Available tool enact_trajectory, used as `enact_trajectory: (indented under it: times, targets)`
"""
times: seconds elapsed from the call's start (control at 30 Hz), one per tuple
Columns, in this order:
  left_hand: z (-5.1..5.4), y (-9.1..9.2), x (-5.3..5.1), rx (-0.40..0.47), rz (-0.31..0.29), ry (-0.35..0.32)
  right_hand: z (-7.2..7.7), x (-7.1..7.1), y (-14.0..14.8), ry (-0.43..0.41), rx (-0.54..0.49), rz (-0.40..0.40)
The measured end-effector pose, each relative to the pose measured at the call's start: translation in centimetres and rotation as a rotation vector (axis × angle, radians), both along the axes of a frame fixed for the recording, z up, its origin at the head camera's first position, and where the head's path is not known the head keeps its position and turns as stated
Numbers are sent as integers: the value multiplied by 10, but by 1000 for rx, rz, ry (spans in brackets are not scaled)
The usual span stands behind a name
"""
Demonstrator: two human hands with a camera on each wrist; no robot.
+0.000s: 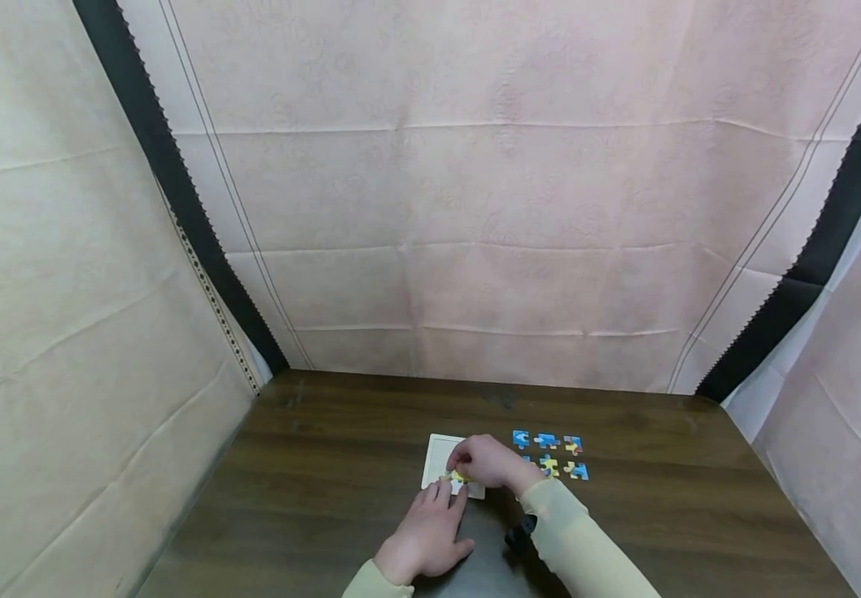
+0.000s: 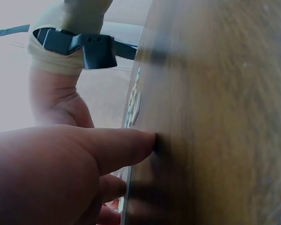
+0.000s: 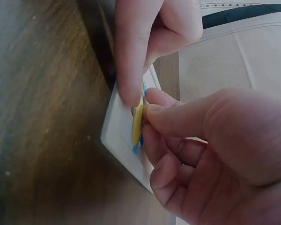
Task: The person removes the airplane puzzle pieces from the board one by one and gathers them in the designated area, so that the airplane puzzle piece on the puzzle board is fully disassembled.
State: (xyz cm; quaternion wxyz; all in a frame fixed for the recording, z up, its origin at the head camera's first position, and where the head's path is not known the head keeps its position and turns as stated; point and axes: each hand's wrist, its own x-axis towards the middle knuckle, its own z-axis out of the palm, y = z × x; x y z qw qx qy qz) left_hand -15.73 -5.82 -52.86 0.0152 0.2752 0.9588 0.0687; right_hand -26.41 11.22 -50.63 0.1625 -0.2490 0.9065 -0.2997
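Observation:
A white puzzle board (image 1: 439,453) lies on the wooden table, with a few puzzle pieces (image 1: 456,488) at its near part. My right hand (image 1: 491,462) reaches over the board and pinches a yellow puzzle piece (image 3: 137,124) between thumb and fingertips, low over the board. From the near side my left hand (image 1: 428,533) rests with fairly straight fingers on the board's near edge, its fingertips close beside the yellow piece. The left thumb (image 2: 131,145) points out to the side, down at the tabletop. Fingers hide part of the board.
Several loose blue and yellow puzzle pieces (image 1: 547,441) lie in rows to the right of the board, partly behind the right wrist. The brown table (image 1: 310,482) is enclosed by pale cloth walls (image 1: 490,249) at the back and sides. A black wrist strap (image 1: 521,531) sits on the right forearm.

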Motion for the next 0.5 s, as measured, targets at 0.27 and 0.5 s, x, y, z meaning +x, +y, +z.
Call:
enact_trajectory:
  times: [0.27, 0.5]
  targets:
    - [-3, 3, -1, -6, 10, -52, 0, -3, -5, 0, 35, 3]
    - [-9, 1, -4, 2, 10, -58, 3, -3, -11, 16, 56, 2]
